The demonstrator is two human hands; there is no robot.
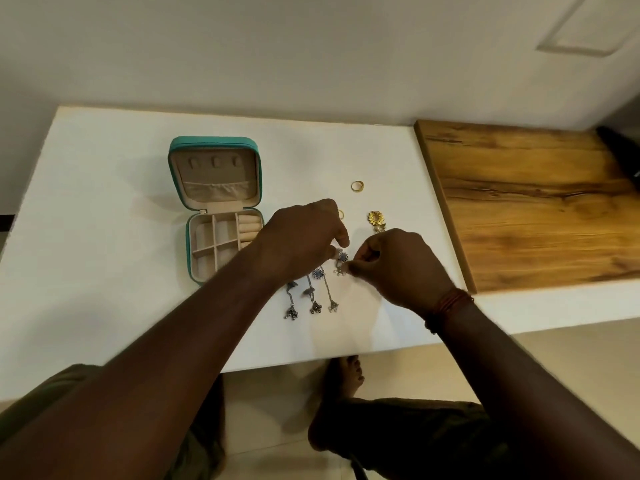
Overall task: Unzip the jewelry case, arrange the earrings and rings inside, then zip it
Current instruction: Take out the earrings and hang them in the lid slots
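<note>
I saw the white table [104, 202] first, with a wooden board [536, 202] along its right edge. The teal jewelry case [214, 142] sat left of the middle, nearer the far edge. It was already unzipped, with its lid laid back. The little boxes I could see inside had nothing in them.

The left hand [304, 233] and right hand [398, 265] met near the middle of the table. Both had curled fingers and pinched one small blue earring [342, 258] between them. Long silver earrings [313, 299] lay beside it, toward the front edge. A gold earring [375, 218] and a gold ring [357, 186] lay nearer the board.

I judged only the first step was done. Filling the case and zipping it were left.
</note>
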